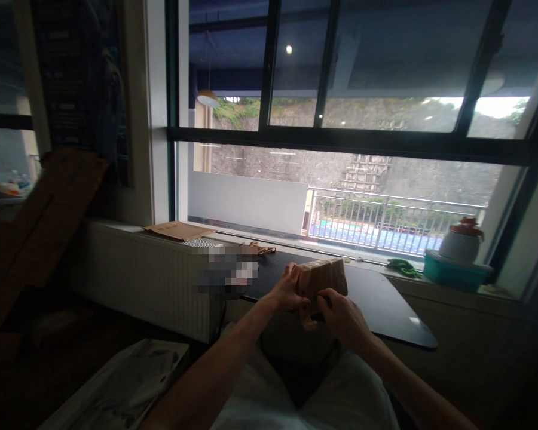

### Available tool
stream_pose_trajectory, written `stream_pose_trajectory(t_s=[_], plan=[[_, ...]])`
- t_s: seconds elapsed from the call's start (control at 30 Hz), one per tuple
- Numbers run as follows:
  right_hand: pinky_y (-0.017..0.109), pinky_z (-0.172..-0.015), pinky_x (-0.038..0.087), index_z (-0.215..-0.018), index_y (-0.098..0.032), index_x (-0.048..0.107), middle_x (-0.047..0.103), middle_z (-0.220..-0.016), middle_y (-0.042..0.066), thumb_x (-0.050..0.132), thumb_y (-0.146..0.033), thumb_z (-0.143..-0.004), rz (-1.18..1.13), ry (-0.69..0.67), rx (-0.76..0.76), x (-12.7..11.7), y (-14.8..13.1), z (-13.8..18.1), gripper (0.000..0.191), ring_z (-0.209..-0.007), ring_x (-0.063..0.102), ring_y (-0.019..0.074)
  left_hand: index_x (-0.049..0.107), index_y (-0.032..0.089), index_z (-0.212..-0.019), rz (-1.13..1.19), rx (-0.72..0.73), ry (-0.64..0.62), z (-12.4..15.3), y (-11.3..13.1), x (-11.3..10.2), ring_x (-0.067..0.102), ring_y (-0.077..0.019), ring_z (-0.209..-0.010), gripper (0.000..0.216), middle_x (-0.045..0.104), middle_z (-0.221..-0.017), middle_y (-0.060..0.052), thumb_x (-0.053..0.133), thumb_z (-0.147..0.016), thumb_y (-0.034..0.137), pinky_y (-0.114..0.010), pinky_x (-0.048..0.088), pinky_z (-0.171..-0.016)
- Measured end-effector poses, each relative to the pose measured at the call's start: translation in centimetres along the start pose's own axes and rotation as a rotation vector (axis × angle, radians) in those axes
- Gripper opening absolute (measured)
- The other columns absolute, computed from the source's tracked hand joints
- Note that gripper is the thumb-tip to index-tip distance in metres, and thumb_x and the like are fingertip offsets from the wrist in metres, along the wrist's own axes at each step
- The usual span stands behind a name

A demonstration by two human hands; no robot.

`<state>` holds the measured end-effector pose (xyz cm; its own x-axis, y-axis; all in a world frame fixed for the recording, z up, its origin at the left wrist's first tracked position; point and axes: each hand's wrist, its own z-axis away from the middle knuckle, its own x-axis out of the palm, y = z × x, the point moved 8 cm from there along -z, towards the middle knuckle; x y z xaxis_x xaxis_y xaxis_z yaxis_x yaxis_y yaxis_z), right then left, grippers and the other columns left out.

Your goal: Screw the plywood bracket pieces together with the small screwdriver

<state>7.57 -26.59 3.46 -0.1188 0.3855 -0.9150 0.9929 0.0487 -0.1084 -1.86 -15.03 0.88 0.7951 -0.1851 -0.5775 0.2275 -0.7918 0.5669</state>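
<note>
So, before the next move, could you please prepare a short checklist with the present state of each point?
1. Left hand holds the brown cardboard piece: ok.
2. Right hand at the piece's lower part: ok.
3. Right fingers firmly gripping: cannot tell.
4. Piece resting on the dark table: cannot tell; it is near the front edge.
5. Brown scraps apart from both hands: ok.
6. Teal container by the window, apart from both hands: ok.

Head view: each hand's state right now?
Left hand: holding a brown box-shaped cardboard piece by its left side.
Right hand: curled at its near side; whether gripping, cannot be told.
</note>
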Motion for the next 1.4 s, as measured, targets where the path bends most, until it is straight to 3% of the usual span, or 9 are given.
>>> stream_pose_trajectory(t_s=[0.2, 0.4, 0.53, 0.77, 0.87, 1.1, 1.23, 1.4], plan=[[0.026, -0.060, 0.037, -0.100, -0.019, 0.059, 0.066, -0.094, 0.006, 0.046, -0.018, -0.090, 0.157, -0.038, -0.222, -1.3, -2.4, 0.3, 0.016, -0.083, 0.062, 0.0191, 0.042, 0.026, -0.124, -0.017, -0.002, -0.003, -0.3, -0.3, 0.1, 0.042, -0.0239, -0.108, 0.086, 0.037, -0.110, -0.002, 0.082, -0.047, 0.020, -0.038, 0.042, -0.095], [0.029, -0.063, 0.039, -0.092, -0.016, 0.059, 0.063, -0.090, 0.009, 0.047, -0.006, -0.085, 0.270, -0.070, -0.379, -0.8, -3.7, -0.1, 0.017, -0.083, 0.058, 0.0213, 0.044, 0.025, -0.120, -0.030, -0.001, -0.001, -0.4, -0.3, 0.2, 0.043, -0.0227, -0.104, 0.078, 0.037, -0.108, -0.002, 0.080, -0.050, 0.021, -0.037, 0.042, -0.095], [0.028, -0.062, 0.037, -0.091, -0.017, 0.059, 0.065, -0.089, 0.007, 0.047, -0.012, -0.088, 0.240, -0.036, -0.325, -0.8, -3.2, 0.0, 0.014, -0.081, 0.059, 0.0193, 0.045, 0.023, -0.118, -0.036, -0.012, 0.010, -0.4, -0.4, 0.1, 0.043, -0.0226, -0.102, 0.077, 0.036, -0.108, -0.002, 0.080, -0.049, 0.021, -0.037, 0.043, -0.093], [0.025, -0.061, 0.035, -0.098, -0.020, 0.057, 0.070, -0.091, 0.004, 0.031, -0.029, -0.097, 0.129, 0.064, -0.048, -0.4, -0.9, 0.1, 0.027, -0.083, 0.065, 0.0165, 0.045, 0.024, -0.118, -0.047, -0.001, 0.014, -0.3, -0.4, 0.2, 0.043, -0.0214, -0.099, 0.078, 0.034, -0.106, -0.001, 0.082, -0.049, 0.022, -0.036, 0.045, -0.090], [0.025, -0.059, 0.034, -0.099, -0.021, 0.056, 0.071, -0.090, 0.003, 0.030, -0.031, -0.098, 0.122, 0.065, -0.002, -0.4, -0.5, 0.1, 0.028, -0.083, 0.066, 0.0174, 0.044, 0.025, -0.119, -0.054, 0.006, 0.010, -0.3, -0.3, 0.2, 0.043, -0.0220, -0.100, 0.081, 0.034, -0.107, -0.001, 0.082, -0.048, 0.021, -0.037, 0.044, -0.091], [0.025, -0.056, 0.033, -0.091, -0.019, 0.058, 0.068, -0.088, 0.005, 0.047, -0.020, -0.091, 0.240, -0.010, -0.204, -1.5, -2.5, 0.3, 0.011, -0.078, 0.064, 0.0178, 0.043, 0.025, -0.121, -0.059, 0.027, -0.019, -0.4, 0.2, 0.4, 0.044, -0.0236, -0.104, 0.082, 0.037, -0.108, -0.002, 0.081, -0.049, 0.020, -0.038, 0.043, -0.093], [0.026, -0.058, 0.037, -0.092, -0.016, 0.059, 0.065, -0.088, 0.008, 0.050, -0.007, -0.085, 0.323, -0.048, -0.351, -0.9, -3.4, 0.1, 0.015, -0.079, 0.060, 0.0192, 0.043, 0.025, -0.121, -0.057, 0.026, -0.011, -0.4, 0.2, 0.3, 0.043, -0.0244, -0.106, 0.081, 0.037, -0.108, -0.003, 0.078, -0.049, 0.014, -0.038, 0.042, -0.094], [0.027, -0.060, 0.039, -0.092, -0.017, 0.061, 0.065, -0.087, 0.007, 0.048, -0.008, -0.086, 0.295, -0.036, -0.353, -0.3, -3.0, 0.1, 0.017, -0.079, 0.060, 0.0189, 0.043, 0.024, -0.121, -0.044, 0.008, 0.002, -0.3, -0.1, 0.2, 0.043, -0.0243, -0.105, 0.081, 0.038, -0.109, -0.003, 0.079, -0.050, 0.017, -0.038, 0.042, -0.094]])
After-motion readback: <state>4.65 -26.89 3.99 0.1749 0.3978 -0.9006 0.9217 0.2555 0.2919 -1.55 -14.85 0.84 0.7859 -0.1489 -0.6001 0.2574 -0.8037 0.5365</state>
